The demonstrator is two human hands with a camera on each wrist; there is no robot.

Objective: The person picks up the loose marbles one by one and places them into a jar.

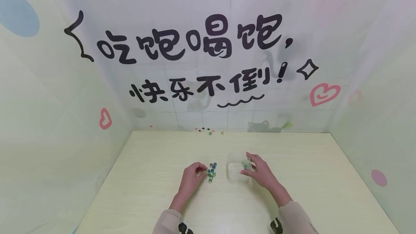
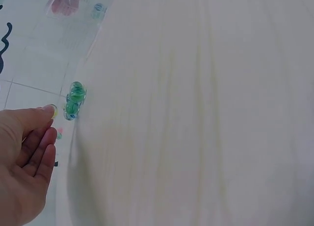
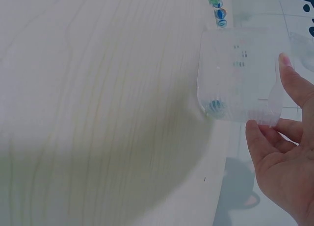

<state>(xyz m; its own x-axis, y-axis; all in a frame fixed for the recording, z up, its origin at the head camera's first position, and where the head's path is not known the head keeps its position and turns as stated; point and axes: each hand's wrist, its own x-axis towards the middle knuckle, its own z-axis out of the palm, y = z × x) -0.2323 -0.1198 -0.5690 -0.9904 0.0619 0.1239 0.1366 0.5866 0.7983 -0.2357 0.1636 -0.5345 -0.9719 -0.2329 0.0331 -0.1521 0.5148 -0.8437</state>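
A marble (image 2: 54, 111) shows at the thumb and fingertip of my left hand (image 1: 191, 180), which pinches it just left of a small group of green and blue glass marbles (image 1: 210, 178) on the table. On the other side of the group lies a clear plastic container (image 1: 233, 170). My right hand (image 1: 262, 173) grips its right end, thumb on one side and fingers on the other. Inside the container, a blue-striped marble (image 3: 215, 107) lies near one corner in the right wrist view; greenish marbles (image 1: 245, 165) show through by the fingers in the head view.
The pale wood-grain table (image 1: 156, 151) is enclosed by white printed curtains (image 1: 65, 82) at the back and sides. Small coloured dots and a dark squiggle pattern mark the back curtain (image 1: 208, 115). Bare tabletop lies in front of both hands.
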